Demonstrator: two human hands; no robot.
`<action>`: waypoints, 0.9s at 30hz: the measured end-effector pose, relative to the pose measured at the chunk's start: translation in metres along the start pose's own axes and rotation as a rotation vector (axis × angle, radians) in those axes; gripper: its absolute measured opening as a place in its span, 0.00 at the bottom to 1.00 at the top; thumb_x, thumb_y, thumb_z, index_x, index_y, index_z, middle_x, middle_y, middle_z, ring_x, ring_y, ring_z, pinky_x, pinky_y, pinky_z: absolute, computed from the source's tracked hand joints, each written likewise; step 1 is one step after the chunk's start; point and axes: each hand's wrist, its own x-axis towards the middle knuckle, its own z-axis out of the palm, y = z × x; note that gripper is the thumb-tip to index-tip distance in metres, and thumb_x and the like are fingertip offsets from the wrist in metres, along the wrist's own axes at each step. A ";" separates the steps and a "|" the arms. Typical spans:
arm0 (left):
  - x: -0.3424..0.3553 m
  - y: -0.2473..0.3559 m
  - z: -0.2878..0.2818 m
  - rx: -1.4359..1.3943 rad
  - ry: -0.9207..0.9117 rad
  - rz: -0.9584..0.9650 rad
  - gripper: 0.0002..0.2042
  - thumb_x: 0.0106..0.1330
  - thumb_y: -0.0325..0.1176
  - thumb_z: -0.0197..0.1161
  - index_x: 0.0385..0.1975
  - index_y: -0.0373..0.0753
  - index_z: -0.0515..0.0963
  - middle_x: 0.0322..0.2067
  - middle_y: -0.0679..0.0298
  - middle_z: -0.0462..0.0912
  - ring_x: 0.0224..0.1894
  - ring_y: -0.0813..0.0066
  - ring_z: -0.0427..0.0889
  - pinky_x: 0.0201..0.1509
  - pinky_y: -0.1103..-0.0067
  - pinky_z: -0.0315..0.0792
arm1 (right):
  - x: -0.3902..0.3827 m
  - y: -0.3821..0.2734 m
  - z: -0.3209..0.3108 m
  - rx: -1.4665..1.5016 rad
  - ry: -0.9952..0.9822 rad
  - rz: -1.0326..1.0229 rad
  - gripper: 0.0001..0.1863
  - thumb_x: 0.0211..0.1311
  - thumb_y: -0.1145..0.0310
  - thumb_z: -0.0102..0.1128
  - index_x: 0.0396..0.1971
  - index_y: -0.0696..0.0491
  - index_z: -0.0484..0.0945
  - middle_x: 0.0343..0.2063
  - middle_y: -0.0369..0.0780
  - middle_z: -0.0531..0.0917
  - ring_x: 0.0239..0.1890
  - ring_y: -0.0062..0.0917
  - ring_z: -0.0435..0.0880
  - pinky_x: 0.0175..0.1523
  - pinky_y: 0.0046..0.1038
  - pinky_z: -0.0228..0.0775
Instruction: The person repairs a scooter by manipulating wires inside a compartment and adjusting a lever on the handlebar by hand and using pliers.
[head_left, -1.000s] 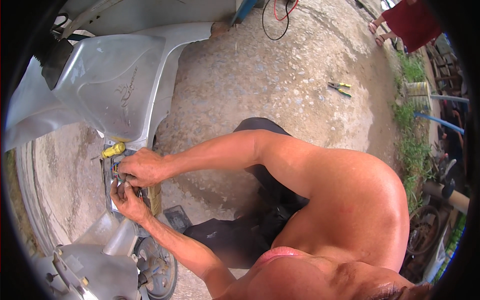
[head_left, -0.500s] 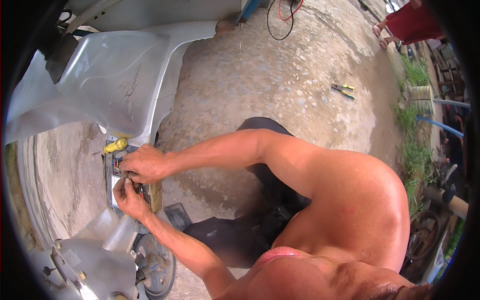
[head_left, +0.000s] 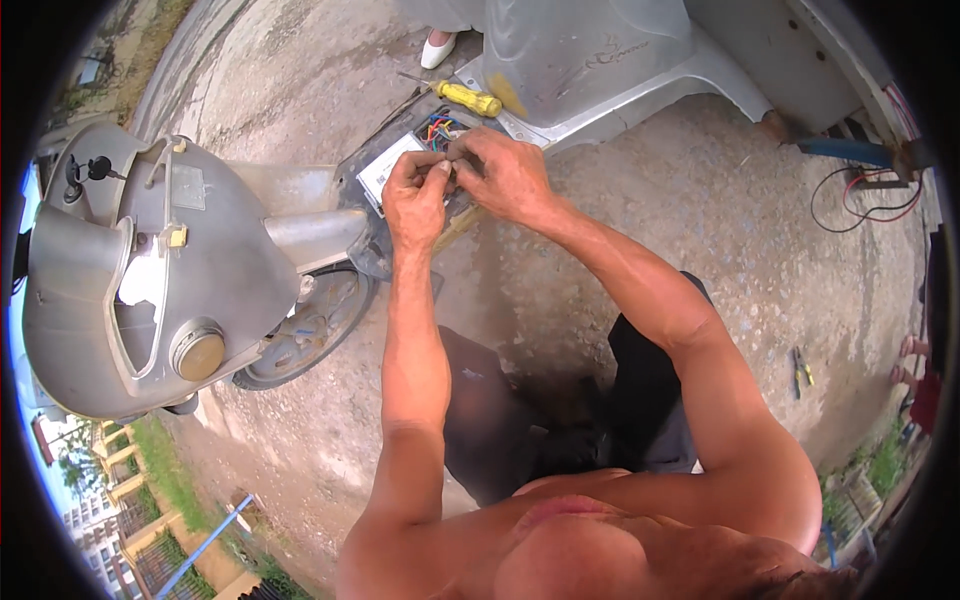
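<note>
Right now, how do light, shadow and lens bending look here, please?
Head view: daylight brightens the left forearm, the ground between the legs darker; head view: a building leans near the picture's edge; head view: wires beside the right hand too small to trace.

Forearms [head_left: 415,340] stretched forward, fingers [head_left: 436,180] bent, apparently pinching.

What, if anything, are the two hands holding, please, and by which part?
It cannot be told: the left hand and right hand are close together beside the coloured wires, hiding anything pinched there.
</note>
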 end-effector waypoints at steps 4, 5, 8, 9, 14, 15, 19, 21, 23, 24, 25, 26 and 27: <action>-0.002 0.001 -0.002 -0.006 -0.012 -0.020 0.07 0.65 0.21 0.63 0.41 0.31 0.78 0.31 0.65 0.82 0.28 0.82 0.77 0.32 0.84 0.72 | -0.001 -0.002 0.003 0.011 0.008 0.004 0.08 0.57 0.65 0.61 0.33 0.52 0.80 0.33 0.41 0.84 0.35 0.42 0.84 0.37 0.42 0.75; -0.002 0.003 -0.002 -0.021 -0.008 -0.032 0.08 0.65 0.22 0.63 0.43 0.31 0.78 0.32 0.64 0.83 0.28 0.82 0.78 0.32 0.84 0.73 | -0.001 -0.003 0.003 0.016 0.012 0.023 0.08 0.57 0.65 0.61 0.33 0.52 0.80 0.33 0.41 0.84 0.35 0.42 0.83 0.37 0.42 0.75; -0.003 0.006 0.000 -0.047 0.000 -0.046 0.13 0.65 0.23 0.64 0.49 0.32 0.77 0.34 0.63 0.84 0.28 0.82 0.78 0.29 0.86 0.72 | -0.001 -0.003 0.000 0.018 0.017 0.047 0.07 0.57 0.65 0.61 0.33 0.52 0.80 0.33 0.41 0.84 0.35 0.43 0.83 0.37 0.42 0.75; -0.003 0.009 0.002 -0.044 -0.001 -0.063 0.13 0.64 0.22 0.64 0.49 0.31 0.77 0.35 0.63 0.84 0.30 0.82 0.79 0.32 0.85 0.74 | -0.001 -0.002 -0.001 0.019 0.023 0.050 0.07 0.57 0.65 0.61 0.32 0.52 0.79 0.33 0.42 0.84 0.35 0.43 0.83 0.37 0.41 0.75; -0.001 0.014 0.013 -0.052 -0.011 -0.090 0.15 0.63 0.21 0.63 0.50 0.29 0.76 0.36 0.61 0.83 0.33 0.81 0.80 0.35 0.84 0.77 | 0.002 0.002 -0.010 0.023 0.030 0.075 0.07 0.57 0.66 0.61 0.33 0.53 0.80 0.32 0.42 0.84 0.35 0.43 0.83 0.37 0.42 0.75; 0.000 0.014 0.013 -0.053 -0.012 -0.092 0.15 0.63 0.21 0.63 0.50 0.29 0.76 0.36 0.61 0.83 0.33 0.81 0.80 0.35 0.84 0.77 | 0.002 0.002 -0.010 0.032 0.030 0.082 0.07 0.57 0.66 0.61 0.33 0.53 0.80 0.32 0.42 0.84 0.35 0.43 0.83 0.38 0.42 0.74; -0.005 0.008 -0.004 -0.075 0.008 -0.111 0.13 0.63 0.20 0.64 0.48 0.29 0.76 0.36 0.61 0.84 0.32 0.81 0.81 0.35 0.84 0.77 | 0.001 -0.004 0.005 0.050 -0.005 0.063 0.07 0.57 0.66 0.61 0.33 0.52 0.80 0.32 0.42 0.84 0.35 0.43 0.83 0.38 0.41 0.75; -0.011 -0.005 -0.017 -0.132 0.034 -0.068 0.12 0.63 0.22 0.66 0.46 0.31 0.78 0.34 0.62 0.85 0.27 0.82 0.79 0.30 0.86 0.73 | -0.005 -0.010 0.016 -0.009 -0.044 -0.004 0.07 0.57 0.66 0.61 0.33 0.51 0.81 0.33 0.41 0.84 0.35 0.42 0.84 0.37 0.40 0.75; 0.003 0.000 -0.003 -0.116 -0.043 -0.040 0.07 0.63 0.21 0.66 0.39 0.31 0.78 0.30 0.62 0.84 0.26 0.81 0.79 0.30 0.83 0.74 | 0.004 -0.004 0.001 -0.021 -0.030 0.027 0.06 0.57 0.67 0.63 0.35 0.50 0.82 0.34 0.39 0.84 0.34 0.38 0.85 0.37 0.38 0.76; 0.011 0.012 0.011 -0.086 -0.059 -0.056 0.07 0.62 0.21 0.66 0.39 0.31 0.78 0.29 0.63 0.83 0.26 0.80 0.79 0.30 0.83 0.74 | 0.009 0.002 -0.011 -0.009 -0.009 0.006 0.07 0.57 0.68 0.63 0.35 0.50 0.82 0.34 0.38 0.84 0.33 0.38 0.85 0.36 0.37 0.76; 0.015 0.009 0.015 -0.077 -0.059 -0.021 0.06 0.62 0.20 0.65 0.38 0.32 0.78 0.29 0.63 0.83 0.26 0.80 0.78 0.29 0.83 0.73 | 0.011 -0.001 -0.017 -0.010 -0.017 0.050 0.07 0.57 0.69 0.63 0.36 0.50 0.81 0.34 0.38 0.84 0.34 0.38 0.85 0.37 0.36 0.76; 0.010 0.005 0.010 -0.051 -0.073 -0.027 0.05 0.63 0.20 0.64 0.37 0.32 0.78 0.29 0.63 0.83 0.26 0.80 0.78 0.29 0.83 0.73 | 0.007 -0.002 -0.014 -0.050 -0.013 -0.005 0.07 0.56 0.70 0.63 0.35 0.51 0.81 0.34 0.39 0.84 0.35 0.39 0.84 0.38 0.37 0.75; 0.004 0.002 0.002 -0.064 -0.059 -0.034 0.05 0.63 0.21 0.64 0.37 0.32 0.77 0.29 0.63 0.83 0.26 0.80 0.78 0.29 0.83 0.73 | 0.002 -0.005 -0.006 -0.038 -0.031 0.000 0.06 0.57 0.70 0.63 0.35 0.51 0.81 0.34 0.40 0.84 0.35 0.39 0.84 0.38 0.37 0.75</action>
